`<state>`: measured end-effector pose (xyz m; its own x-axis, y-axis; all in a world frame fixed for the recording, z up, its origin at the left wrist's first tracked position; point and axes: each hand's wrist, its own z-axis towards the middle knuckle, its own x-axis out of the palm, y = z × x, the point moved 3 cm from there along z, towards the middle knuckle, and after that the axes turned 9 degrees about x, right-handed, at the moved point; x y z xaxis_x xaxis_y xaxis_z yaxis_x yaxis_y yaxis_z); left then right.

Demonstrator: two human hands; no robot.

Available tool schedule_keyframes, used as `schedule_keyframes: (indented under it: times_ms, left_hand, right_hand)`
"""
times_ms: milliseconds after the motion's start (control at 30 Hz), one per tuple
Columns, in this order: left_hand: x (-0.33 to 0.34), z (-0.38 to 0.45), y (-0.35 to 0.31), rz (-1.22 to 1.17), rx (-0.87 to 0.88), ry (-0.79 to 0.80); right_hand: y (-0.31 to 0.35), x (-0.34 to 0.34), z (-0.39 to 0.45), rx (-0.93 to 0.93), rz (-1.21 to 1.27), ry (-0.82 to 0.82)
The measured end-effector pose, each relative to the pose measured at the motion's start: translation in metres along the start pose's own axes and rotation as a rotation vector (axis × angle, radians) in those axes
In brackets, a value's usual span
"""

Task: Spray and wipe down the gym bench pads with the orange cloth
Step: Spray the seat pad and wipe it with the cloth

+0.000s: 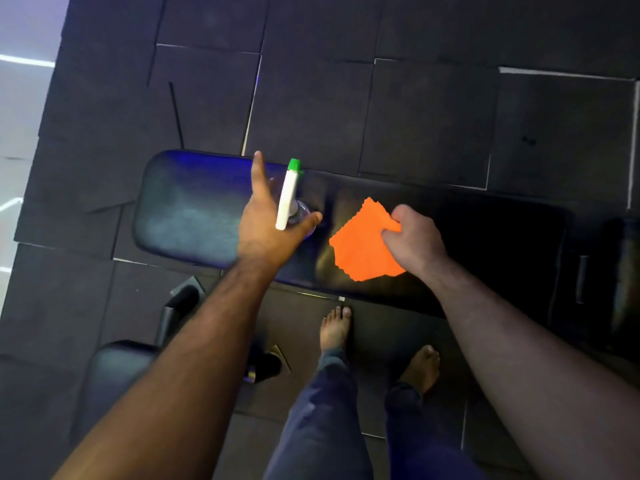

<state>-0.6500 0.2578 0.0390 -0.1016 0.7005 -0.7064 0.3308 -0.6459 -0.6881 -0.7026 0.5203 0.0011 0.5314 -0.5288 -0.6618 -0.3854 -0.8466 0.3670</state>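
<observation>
A long black gym bench pad (187, 206) lies across the middle of the view. My left hand (263, 223) is over it with fingers spread around a clear spray bottle (289, 199) that has a white head and a green nozzle pointing away from me. Whether the hand grips the bottle or the bottle stands on the pad is unclear. My right hand (414, 242) pinches the top corner of the orange cloth (363, 244), which hangs against the pad's middle part, right of the bottle.
Dark rubber floor tiles (433, 116) surround the bench. A second black pad (117, 368) and a black frame post (176, 310) sit at the lower left, near my left forearm. My bare feet (334, 329) stand just in front of the bench.
</observation>
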Motion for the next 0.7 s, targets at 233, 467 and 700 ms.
schedule_keyframes:
  times_ms: [233, 467, 700]
  left_hand:
    - [0.027, -0.041, -0.035, 0.618, -0.303, 0.714]
    - [0.164, -0.049, -0.168, 0.479, 0.136, 0.565]
    - [0.293, -0.073, -0.267, 0.279, 0.510, 0.461]
  right_hand:
    - [-0.051, -0.024, -0.017, 0.075, 0.485, 0.022]
    - [-0.160, -0.093, -0.053, 0.276, 1.056, 0.046]
    - [-0.296, -0.176, -0.097, 0.198, 1.054, -0.455]
